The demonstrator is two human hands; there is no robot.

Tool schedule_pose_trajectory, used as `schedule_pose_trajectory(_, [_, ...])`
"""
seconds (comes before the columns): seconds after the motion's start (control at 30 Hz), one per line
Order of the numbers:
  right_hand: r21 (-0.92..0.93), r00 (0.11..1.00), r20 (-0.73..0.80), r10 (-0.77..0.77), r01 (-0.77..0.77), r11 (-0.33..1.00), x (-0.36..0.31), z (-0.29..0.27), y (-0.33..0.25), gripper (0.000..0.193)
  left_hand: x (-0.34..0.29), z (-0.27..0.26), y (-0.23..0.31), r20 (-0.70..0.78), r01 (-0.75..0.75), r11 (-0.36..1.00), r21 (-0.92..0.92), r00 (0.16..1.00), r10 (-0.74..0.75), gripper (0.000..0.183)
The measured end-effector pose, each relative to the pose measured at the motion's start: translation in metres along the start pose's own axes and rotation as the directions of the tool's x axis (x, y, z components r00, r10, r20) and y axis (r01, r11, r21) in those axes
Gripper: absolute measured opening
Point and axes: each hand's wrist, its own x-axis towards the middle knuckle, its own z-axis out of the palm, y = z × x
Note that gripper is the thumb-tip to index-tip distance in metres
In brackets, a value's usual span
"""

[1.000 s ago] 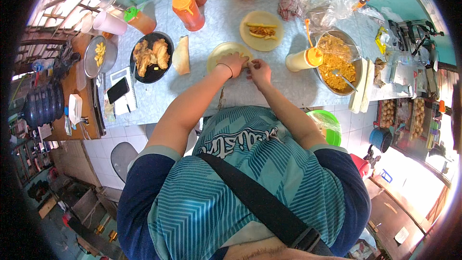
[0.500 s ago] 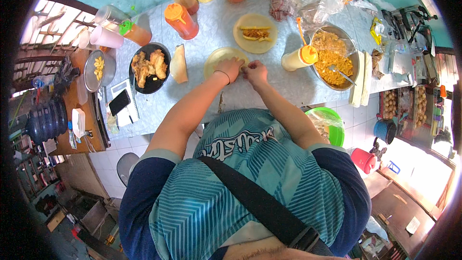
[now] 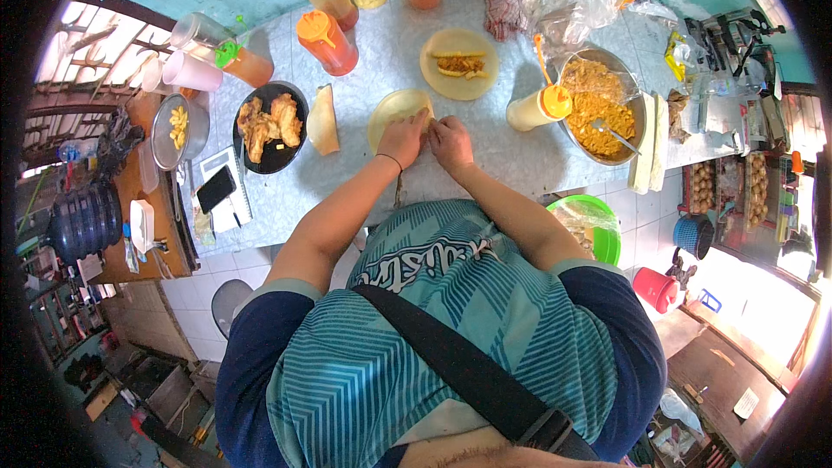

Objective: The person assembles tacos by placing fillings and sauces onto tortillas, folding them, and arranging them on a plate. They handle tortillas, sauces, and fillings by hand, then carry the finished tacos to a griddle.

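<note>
A pale yellow round flatbread (image 3: 387,113) lies on the table in front of me. My left hand (image 3: 404,139) reaches over its near right part, with the fingertips drawn together at the edge. Against them, my right hand (image 3: 451,142) pinches the same right edge; the exact grip is hidden by the fingers. Farther back lies a second round flatbread (image 3: 461,89), topped with a brown shredded filling (image 3: 459,64) and yellow strips. To the left of my hands rests a folded flatbread (image 3: 324,121).
A black plate of fried chicken (image 3: 269,128) and a phone (image 3: 216,188) are on the left. Sauce bottles (image 3: 328,43) stand at the back. Rightward are a capped squeeze bottle (image 3: 539,107) and a steel bowl (image 3: 643,113) of orange-yellow filling with a spoon.
My left hand has gone from lying spread over the flatbread to bunched fingers at its right edge. My right hand has shifted slightly left and nearer, and the hands now touch.
</note>
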Motion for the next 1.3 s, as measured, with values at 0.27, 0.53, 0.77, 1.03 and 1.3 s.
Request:
schedule_pose_trajectory(0.27, [0.053, 0.971, 0.162, -0.177, 0.170, 0.984, 0.008, -0.018, 0.025, 0.032, -0.002, 0.000, -0.003, 0.033, -0.036, 0.999, 0.026, 0.999, 0.036, 0.043])
schedule_pose_trajectory(0.53, [-0.182, 0.808, 0.305, -0.504, 0.569, 0.802, 0.017, -0.010, 0.038, 0.048, -0.009, -0.005, -0.006, 0.012, 0.008, 0.986, -0.169, 1.000, -0.006, 0.051])
schedule_pose_trajectory(0.77, [-0.218, 0.696, 0.581, -0.422, 0.633, 0.743, 0.034, -0.008, 0.032, 0.049, -0.040, 0.014, -0.008, -0.149, 0.090, 0.994, 0.061, 0.986, -0.081, 0.046])
schedule_pose_trajectory(1.03, [-0.126, 0.621, 0.709, -0.334, 0.577, 0.807, 0.061, -0.005, 0.020, 0.036, -0.038, 0.004, -0.014, -0.042, 0.111, 0.994, -0.001, 0.993, -0.110, 0.049])
schedule_pose_trajectory(1.3, [-0.133, 0.496, 0.855, -0.153, 0.494, 0.859, 0.106, -0.004, -0.006, 0.030, -0.036, 0.015, -0.019, -0.194, 0.132, 0.946, 0.297, 0.978, -0.075, 0.046])
